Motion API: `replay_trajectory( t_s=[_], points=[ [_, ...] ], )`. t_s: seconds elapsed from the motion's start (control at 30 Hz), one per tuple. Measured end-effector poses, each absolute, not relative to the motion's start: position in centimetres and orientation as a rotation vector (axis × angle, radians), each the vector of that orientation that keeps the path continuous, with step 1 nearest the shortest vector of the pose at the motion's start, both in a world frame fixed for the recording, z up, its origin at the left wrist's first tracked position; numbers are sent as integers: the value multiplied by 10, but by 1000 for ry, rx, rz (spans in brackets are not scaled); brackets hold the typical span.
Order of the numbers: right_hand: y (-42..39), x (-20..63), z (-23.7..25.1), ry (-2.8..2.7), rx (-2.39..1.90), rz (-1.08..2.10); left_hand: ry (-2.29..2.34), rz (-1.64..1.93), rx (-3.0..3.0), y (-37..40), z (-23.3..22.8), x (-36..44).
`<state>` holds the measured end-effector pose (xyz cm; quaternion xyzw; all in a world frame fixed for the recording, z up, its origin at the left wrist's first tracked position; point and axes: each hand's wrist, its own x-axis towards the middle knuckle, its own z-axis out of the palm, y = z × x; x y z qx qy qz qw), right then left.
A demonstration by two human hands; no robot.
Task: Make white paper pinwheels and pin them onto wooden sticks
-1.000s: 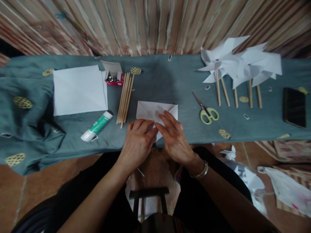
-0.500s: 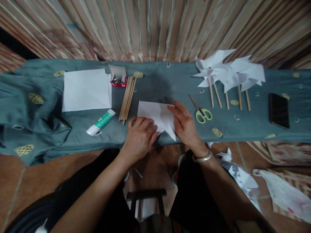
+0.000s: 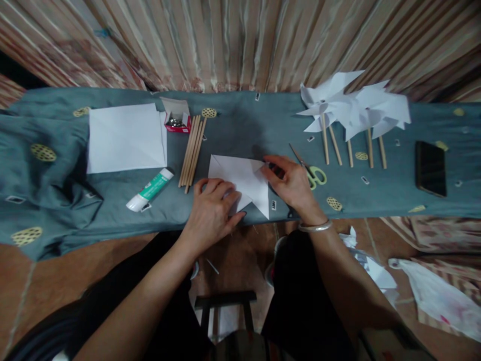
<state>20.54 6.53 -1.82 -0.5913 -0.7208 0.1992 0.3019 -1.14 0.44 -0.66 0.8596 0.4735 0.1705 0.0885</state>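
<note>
- The left hand [image 3: 210, 210] lay flat, palm down, at the near edge of the tabletop [image 3: 240, 125], its fingers close together and pressing the near left part of a folded sheet of white paper [image 3: 244, 175].
- The right hand [image 3: 295, 185] rested on the right edge of the same sheet, its fingers curled and pinching the paper's far right corner; a bracelet [image 3: 314, 227] ringed that wrist.
- The folded paper lay near the middle of the near edge, with one pointed corner reaching the edge itself between the two hands.
- A pair of green-handled scissors [image 3: 313, 173] lay just beside the right hand, toward the right edge, partly hidden behind the fingers.
- A bundle of wooden sticks [image 3: 192, 150] lay just left of the paper, running from the far side toward the near side.
- A glue tube [image 3: 150, 190] lay left of the sticks, near the left hand.
- A stack of white sheets [image 3: 126, 138] sat toward the far left corner, with a small red box [image 3: 178, 120] beside it at the far end of the sticks.
- Finished paper pinwheels [image 3: 353, 108] on sticks lay toward the far right.
- A dark phone [image 3: 431, 168] lay near the right edge, well apart from both hands.
</note>
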Motion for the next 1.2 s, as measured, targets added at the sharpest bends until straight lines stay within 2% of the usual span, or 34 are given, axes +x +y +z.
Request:
replay_trajectory(
  t_s=[0.27, 0.7, 1.2],
  points=[
    [69, 205, -21, -1736, -1600, 708, 1417, 496, 2564, 5, -7, -11],
    [70, 208, -18, -1744, -1632, 660, 1406, 508, 2566, 6, -7, -11],
    [11, 242, -8, -1782, -1661, 801, 1311, 449, 2649, 8, 0, -11]
  ],
)
